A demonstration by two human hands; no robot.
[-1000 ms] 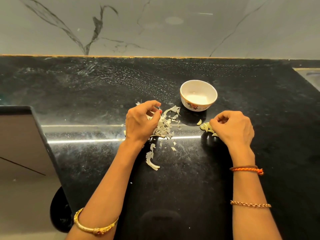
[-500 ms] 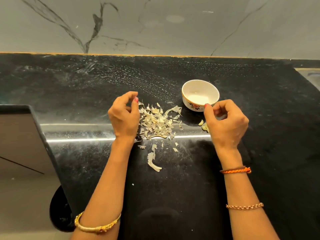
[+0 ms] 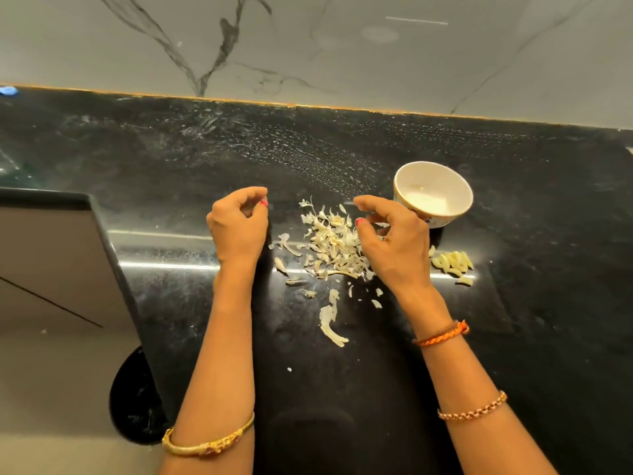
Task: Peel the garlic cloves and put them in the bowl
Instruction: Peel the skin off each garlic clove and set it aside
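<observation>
Several peeled garlic cloves [image 3: 452, 262] lie just right of the right hand [image 3: 394, 241].

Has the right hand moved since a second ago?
Yes. The right hand left the peeled cloves and now hovers over the peel pile, left of the bowl.

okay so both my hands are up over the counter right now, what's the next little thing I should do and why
Probably bring the right hand down to the peeled cloves lying on the counter just right of it and lift some into the bowl. The bowl looks empty, the cloves sit beside it rather than inside, and only a pile of skins lies between the hands.
</observation>
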